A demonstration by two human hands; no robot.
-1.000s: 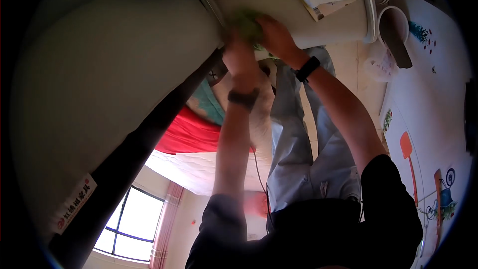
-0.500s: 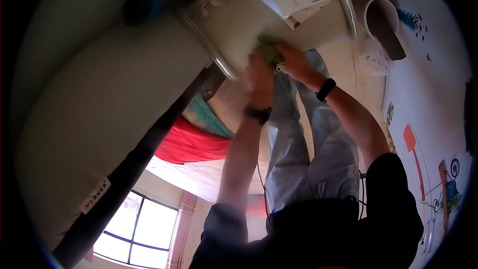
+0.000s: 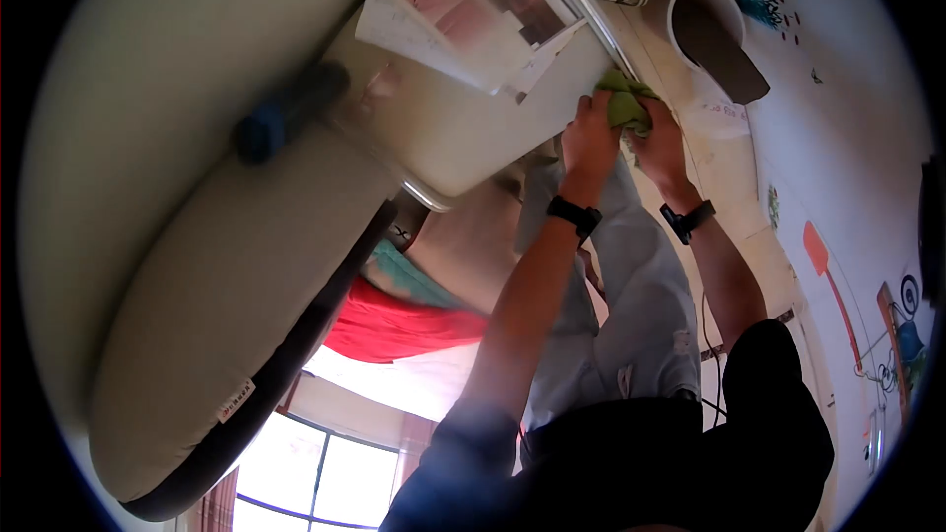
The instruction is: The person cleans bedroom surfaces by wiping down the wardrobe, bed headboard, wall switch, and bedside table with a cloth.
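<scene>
Cloth (image 3: 625, 106), green and crumpled, sits at the near right corner of the pale tabletop (image 3: 458, 133), close to its metal rim (image 3: 589, 12). Both hands grasp it: the left hand (image 3: 590, 136) grips 1 side with bent fingers, and the right hand (image 3: 658, 145) holds the other. Each wrist carries 1 black band. Papers (image 3: 463, 25) with printed pictures lie on the tabletop, well apart from the cloth. Left of them is a dark bottle (image 3: 281, 118) with a blue part, blurred. Beyond the rim, a white bin (image 3: 727, 12) has a brown panel (image 3: 711, 51) across its opening. A beige sofa (image 3: 232, 296) is on the left, near a red blanket (image 3: 399, 323).
</scene>
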